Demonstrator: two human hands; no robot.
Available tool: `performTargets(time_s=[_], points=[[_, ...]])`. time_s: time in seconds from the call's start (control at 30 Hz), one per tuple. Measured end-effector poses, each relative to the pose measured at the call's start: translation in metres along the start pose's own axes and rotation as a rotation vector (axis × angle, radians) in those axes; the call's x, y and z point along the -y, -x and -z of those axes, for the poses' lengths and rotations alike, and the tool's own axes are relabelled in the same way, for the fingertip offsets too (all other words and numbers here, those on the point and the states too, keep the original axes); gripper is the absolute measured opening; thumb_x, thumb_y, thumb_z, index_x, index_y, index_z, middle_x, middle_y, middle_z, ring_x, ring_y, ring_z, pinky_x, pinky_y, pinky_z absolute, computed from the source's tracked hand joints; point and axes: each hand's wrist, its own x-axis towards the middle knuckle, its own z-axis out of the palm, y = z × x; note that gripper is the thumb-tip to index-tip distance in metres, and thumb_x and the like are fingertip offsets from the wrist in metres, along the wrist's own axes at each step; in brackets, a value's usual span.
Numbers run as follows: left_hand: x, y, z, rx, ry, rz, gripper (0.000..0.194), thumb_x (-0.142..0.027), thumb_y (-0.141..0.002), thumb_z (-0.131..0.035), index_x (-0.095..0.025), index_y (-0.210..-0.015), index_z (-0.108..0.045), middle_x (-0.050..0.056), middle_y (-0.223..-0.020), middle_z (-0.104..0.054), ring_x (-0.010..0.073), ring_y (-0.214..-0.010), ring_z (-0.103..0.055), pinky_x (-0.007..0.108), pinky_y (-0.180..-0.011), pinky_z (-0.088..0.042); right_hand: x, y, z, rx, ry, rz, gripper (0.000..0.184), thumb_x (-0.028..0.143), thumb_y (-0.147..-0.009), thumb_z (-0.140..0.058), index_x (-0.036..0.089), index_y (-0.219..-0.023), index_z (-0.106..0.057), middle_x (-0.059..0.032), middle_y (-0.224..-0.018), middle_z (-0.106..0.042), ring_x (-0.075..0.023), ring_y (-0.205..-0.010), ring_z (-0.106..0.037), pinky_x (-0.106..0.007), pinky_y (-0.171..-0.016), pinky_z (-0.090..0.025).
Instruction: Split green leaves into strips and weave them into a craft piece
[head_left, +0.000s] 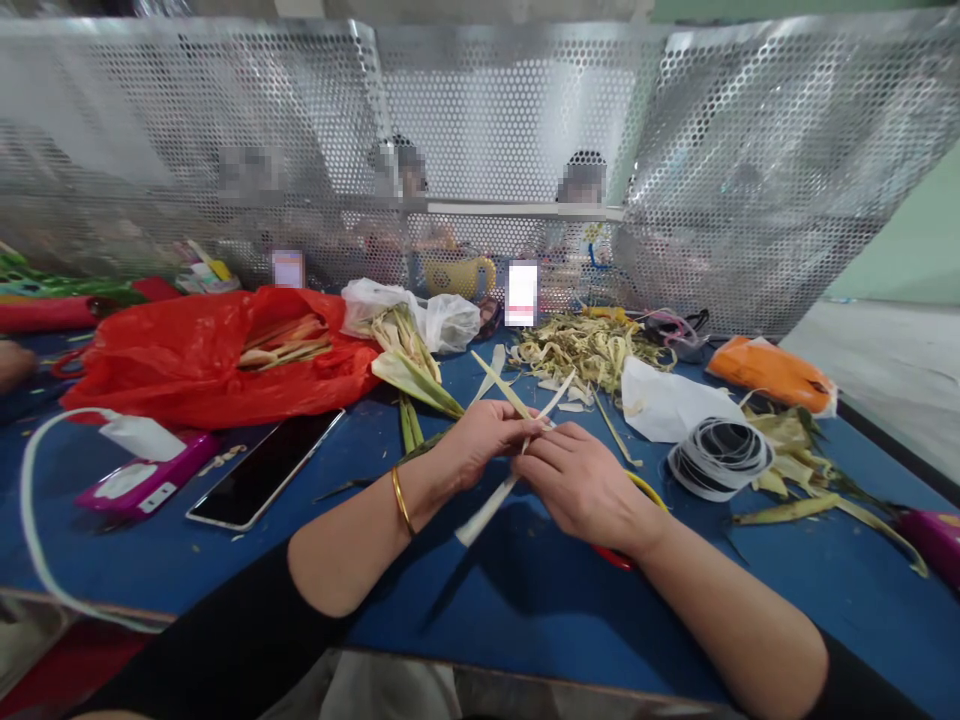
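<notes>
In the head view, the left hand (pixel 486 440) and right hand (pixel 583 482) meet at the centre of the frame, each with fingers pinched on crossed pale husk strips (pixel 487 510) above the blue table (pixel 442 620). A red plastic bag (pixel 180 365) lies at left, a smartphone (pixel 266 470) below it; shredded husk (pixel 581 350) is heaped right of upper centre, a pale wire coil (pixel 701 465) at right.
</notes>
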Motion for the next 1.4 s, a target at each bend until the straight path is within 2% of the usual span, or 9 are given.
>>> performTargets(time_s=[0.07, 0.17, 0.27, 0.37, 0.6, 0.8, 1.07, 1.27, 1.4], points=[[-0.001, 0.0, 0.001, -0.012, -0.006, -0.012, 0.031, -0.029, -0.053, -0.085, -0.01, -0.072, -0.071, 0.004, -0.068, -0.067, 0.0105, -0.062, -0.058, 0.021, -0.061, -0.043, -0.002, -0.001, 0.004, -0.08, -0.006, -0.087, 0.02, 0.018, -0.093, -0.043, 0.016, -0.104, -0.059, -0.0088, -0.089, -0.066, -0.0206, -0.085, -0.058, -0.033, -0.078, -0.04], [-0.002, 0.0, 0.001, -0.052, -0.015, -0.006, 0.025, -0.028, -0.061, -0.081, -0.011, -0.075, -0.071, 0.004, -0.068, -0.068, 0.0112, -0.06, -0.06, 0.024, -0.064, -0.047, -0.008, -0.002, 0.008, -0.168, 0.019, -0.432, 0.021, 0.031, -0.093, -0.048, 0.016, -0.102, -0.059, -0.011, -0.093, -0.066, -0.0231, -0.086, -0.058, -0.032, -0.073, -0.04], [-0.005, -0.001, 0.002, -0.102, -0.046, 0.01, 0.017, -0.024, -0.068, -0.076, -0.011, -0.076, -0.069, 0.004, -0.066, -0.068, 0.0114, -0.057, -0.061, 0.025, -0.064, -0.048, -0.013, -0.002, 0.007, 0.036, -0.16, -0.668, 0.025, 0.037, -0.093, -0.048, 0.02, -0.08, -0.059, -0.004, -0.075, -0.064, -0.018, -0.068, -0.056, -0.027, -0.06, -0.036], [-0.008, -0.001, 0.002, -0.118, -0.099, 0.02, 0.009, -0.019, -0.072, -0.072, -0.011, -0.074, -0.068, 0.002, -0.06, -0.066, 0.0099, -0.052, -0.058, 0.023, -0.058, -0.046, -0.017, -0.001, 0.006, 0.177, -0.379, -0.721, 0.03, 0.032, -0.092, -0.046, 0.021, -0.065, -0.051, 0.0027, -0.057, -0.055, -0.0125, -0.053, -0.047, -0.023, -0.053, -0.028], [-0.015, 0.001, 0.001, -0.083, -0.095, 0.112, 0.008, -0.013, -0.078, -0.063, -0.011, -0.07, -0.065, 0.0, -0.051, -0.06, 0.0088, -0.042, -0.052, 0.022, -0.05, -0.043, -0.022, 0.002, 0.016, 0.07, -0.336, -0.738, 0.024, 0.023, -0.084, -0.047, 0.019, -0.062, -0.055, 0.0017, -0.058, -0.054, -0.0125, -0.058, -0.047, -0.024, -0.055, -0.026], [-0.013, -0.001, 0.007, -0.005, -0.078, 0.104, 0.019, -0.03, -0.078, -0.066, -0.012, -0.071, -0.065, 0.0, -0.058, -0.062, 0.0105, -0.048, -0.056, 0.026, -0.057, -0.049, -0.031, 0.002, 0.013, 0.127, -0.581, -0.906, 0.039, 0.045, -0.088, -0.046, 0.019, -0.064, -0.061, 0.0013, -0.058, -0.056, -0.013, -0.056, -0.047, -0.024, -0.055, -0.03], [-0.006, 0.004, -0.002, 0.011, -0.11, 0.145, 0.019, -0.029, -0.073, -0.071, -0.011, -0.072, -0.068, 0.0, -0.055, -0.061, 0.0089, -0.046, -0.054, 0.022, -0.052, -0.045, -0.025, -0.002, -0.002, -0.265, -1.328, -1.237, 0.039, 0.052, -0.061, -0.075, 0.015, -0.064, -0.062, 0.0006, -0.057, -0.057, -0.0094, -0.053, -0.046, -0.024, -0.055, -0.035], [-0.004, 0.007, -0.004, 0.072, -0.139, 0.177, 0.02, -0.026, -0.065, -0.076, -0.009, -0.073, -0.069, 0.002, -0.055, -0.062, 0.0092, -0.046, -0.055, 0.023, -0.053, -0.046, -0.02, -0.002, -0.011, -0.406, -1.15, -1.263, 0.036, 0.047, -0.059, -0.074, 0.018, -0.052, -0.054, 0.0027, -0.048, -0.051, -0.0094, -0.048, -0.042, -0.025, -0.052, -0.034], [-0.004, 0.006, -0.004, 0.043, -0.16, 0.19, 0.019, -0.025, -0.065, -0.076, -0.008, -0.07, -0.069, 0.003, -0.054, -0.062, 0.0096, -0.045, -0.054, 0.024, -0.053, -0.046, -0.026, 0.002, -0.007, -0.181, -0.805, -1.224, 0.046, 0.056, -0.075, -0.058, 0.018, -0.049, -0.054, 0.0021, -0.043, -0.048, -0.0104, -0.043, -0.041, -0.025, -0.048, -0.032]])
